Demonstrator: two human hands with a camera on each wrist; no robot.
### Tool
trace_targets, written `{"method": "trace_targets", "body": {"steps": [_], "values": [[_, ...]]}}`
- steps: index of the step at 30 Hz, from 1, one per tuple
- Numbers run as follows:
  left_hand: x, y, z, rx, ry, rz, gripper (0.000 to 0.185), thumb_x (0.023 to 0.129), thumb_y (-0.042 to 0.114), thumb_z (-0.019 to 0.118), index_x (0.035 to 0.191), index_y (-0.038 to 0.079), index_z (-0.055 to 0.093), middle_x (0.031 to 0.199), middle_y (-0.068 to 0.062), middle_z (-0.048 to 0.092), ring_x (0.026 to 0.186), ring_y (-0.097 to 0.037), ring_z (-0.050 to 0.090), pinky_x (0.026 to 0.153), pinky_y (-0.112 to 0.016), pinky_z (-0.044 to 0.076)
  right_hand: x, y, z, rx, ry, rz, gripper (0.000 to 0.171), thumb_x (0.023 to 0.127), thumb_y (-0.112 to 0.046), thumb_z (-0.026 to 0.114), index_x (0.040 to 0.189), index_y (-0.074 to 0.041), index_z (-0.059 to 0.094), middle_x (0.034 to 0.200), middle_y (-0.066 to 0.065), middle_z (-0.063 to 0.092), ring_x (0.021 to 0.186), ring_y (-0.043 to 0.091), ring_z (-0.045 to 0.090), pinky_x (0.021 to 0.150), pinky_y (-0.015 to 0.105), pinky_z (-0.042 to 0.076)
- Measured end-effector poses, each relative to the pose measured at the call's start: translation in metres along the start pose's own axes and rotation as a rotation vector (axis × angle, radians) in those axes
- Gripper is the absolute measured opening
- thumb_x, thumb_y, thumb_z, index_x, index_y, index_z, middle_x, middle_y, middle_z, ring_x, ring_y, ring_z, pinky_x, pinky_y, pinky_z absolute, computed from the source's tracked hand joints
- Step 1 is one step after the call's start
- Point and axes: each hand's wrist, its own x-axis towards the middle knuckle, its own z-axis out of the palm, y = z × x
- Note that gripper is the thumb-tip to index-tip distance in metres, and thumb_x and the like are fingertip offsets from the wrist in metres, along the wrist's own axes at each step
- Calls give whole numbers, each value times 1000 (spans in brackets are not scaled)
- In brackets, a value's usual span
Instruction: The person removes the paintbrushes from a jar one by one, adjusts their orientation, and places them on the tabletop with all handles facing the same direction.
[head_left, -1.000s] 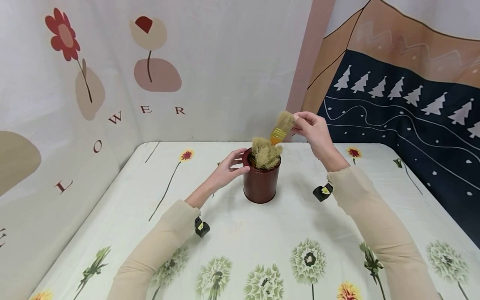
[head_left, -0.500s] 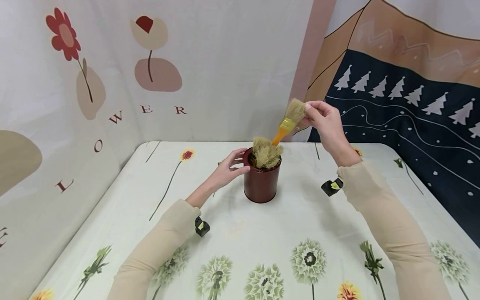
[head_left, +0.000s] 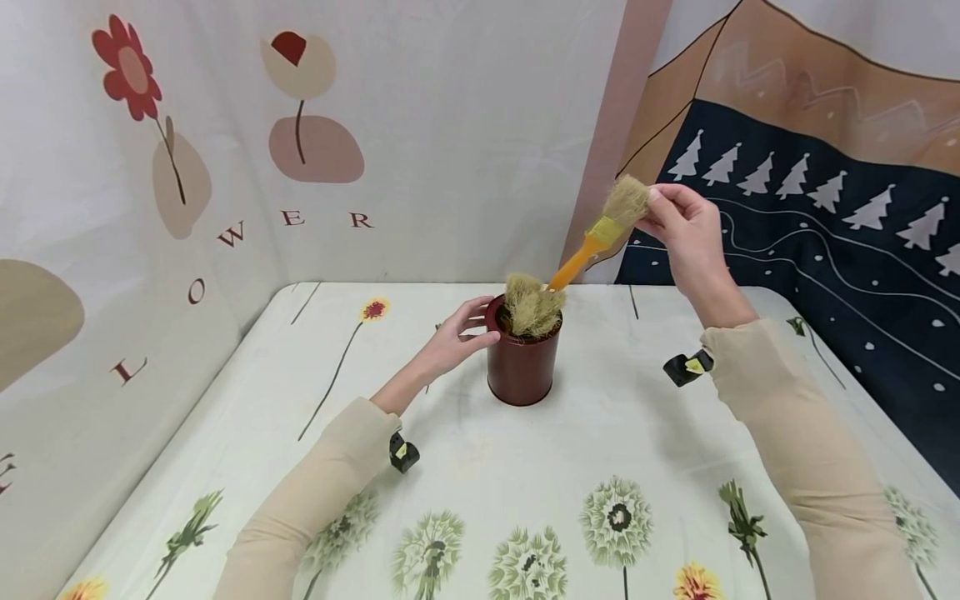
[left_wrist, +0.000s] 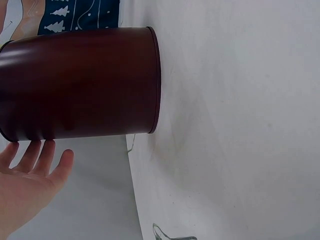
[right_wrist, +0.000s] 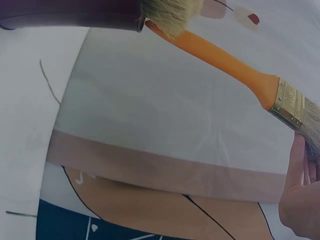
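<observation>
My right hand pinches a paintbrush by its pale bristles, up and to the right of the pot. The brush slants bristles-up, with a yellowish ferrule and an orange handle whose end is right at the pot's opening. In the dark red cylindrical pot, tufts of bristles of other brushes stick up; their handles are hidden inside. My left hand rests its outstretched fingertips against the pot's left side near the rim. In the left wrist view, those fingers touch the pot wall.
The pot stands upright on a white tablecloth printed with flowers and dandelions. Behind it hangs a pale cloth wall, and a navy cloth with white trees hangs at the right. Black cameras sit at both wrists.
My right hand has moved up and to the right, drawing the paintbrush out so that more of its orange handle shows. The left hand and the pot have stayed in place.
</observation>
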Motion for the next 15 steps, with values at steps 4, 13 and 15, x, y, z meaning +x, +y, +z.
{"method": "trace_targets", "body": {"steps": [4, 13, 15], "values": [[0, 0, 0, 5, 2, -5, 58, 88, 12, 55, 137, 3, 26, 132, -17, 34, 119, -29, 35, 94, -39, 33, 0, -3, -6, 4, 5, -14, 20, 83, -16, 61, 96, 0, 59, 98, 12, 53, 86, 20, 57, 76, 21, 46], [0, 0, 0, 6, 3, 1, 58, 88, 11, 55, 137, 2, 26, 132, -18, 33, 119, -29, 35, 93, -40, 34, -1, -6, -15, -3, 18, 8, 24, 82, -18, 62, 98, -1, 60, 101, 11, 52, 91, 21, 55, 76, 19, 45], [0, 0, 0, 0, 3, 4, 57, 88, 10, 55, 137, 1, 26, 132, -18, 33, 118, -30, 35, 93, -40, 34, -2, -6, -17, -21, 21, 11, 24, 81, -18, 62, 98, -1, 59, 102, 10, 52, 92, 21, 54, 77, 19, 45]]}}
